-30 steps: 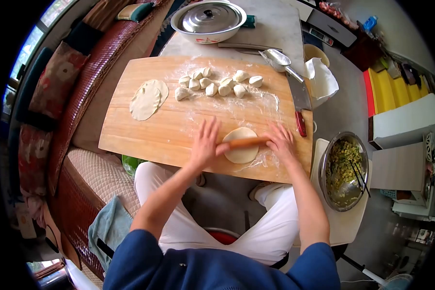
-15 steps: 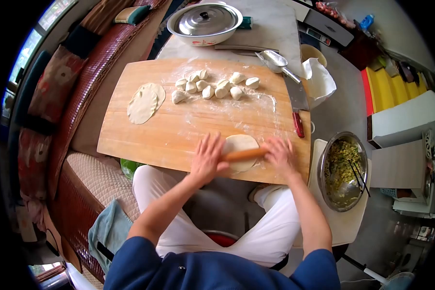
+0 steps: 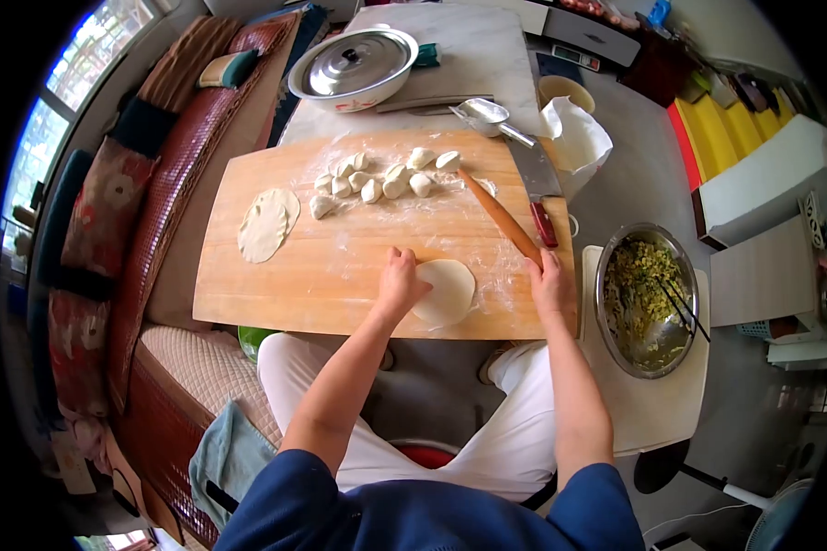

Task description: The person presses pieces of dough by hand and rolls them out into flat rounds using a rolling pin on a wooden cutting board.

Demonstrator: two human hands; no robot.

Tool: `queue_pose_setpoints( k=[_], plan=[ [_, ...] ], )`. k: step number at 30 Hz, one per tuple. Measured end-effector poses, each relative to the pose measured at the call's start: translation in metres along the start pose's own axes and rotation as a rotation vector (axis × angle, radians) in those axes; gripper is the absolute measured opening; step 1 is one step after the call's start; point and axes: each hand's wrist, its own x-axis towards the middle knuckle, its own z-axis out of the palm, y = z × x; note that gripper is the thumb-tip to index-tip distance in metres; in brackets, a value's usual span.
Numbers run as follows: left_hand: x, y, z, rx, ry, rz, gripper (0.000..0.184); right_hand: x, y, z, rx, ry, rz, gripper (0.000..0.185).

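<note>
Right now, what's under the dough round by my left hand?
The wooden board shows around the dough round; beneath it, and under your left hand, the surface is covered.

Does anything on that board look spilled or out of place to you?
Nothing looks damaged. Loose flour is scattered across the wooden board, though that fits the dough pieces lying there. The knife seems a bit oddly placed: it lies at the board's right edge, close to the right hand holding the rolling pin.
</note>
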Motion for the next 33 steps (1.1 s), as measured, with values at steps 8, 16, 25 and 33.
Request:
queue_pose_setpoints(
  k=[8, 16, 25, 33],
  plan=[
    [0.013, 0.023, -0.031, -0.749, -0.365, -0.024, 0.042, -0.003, -0.012, -0.007, 0.003, 0.075, 0.06, 0.037],
    [0.042, 0.097, 0.045, -0.579, -0.17, 0.18, 0.04, 0.006, -0.013, -0.018, 0.242, 0.142, 0.281, 0.034],
    [0.09, 0.11, 0.105, 0.377, 0.021, 0.622, 0.065, 0.007, -0.007, -0.014, 0.343, 0.135, 0.37, 0.033],
    [0.173, 0.083, 0.063, 0.386, -0.025, 0.453, 0.072, 0.01, -0.006, -0.013, 0.257, 0.13, 0.32, 0.033]
  ],
)
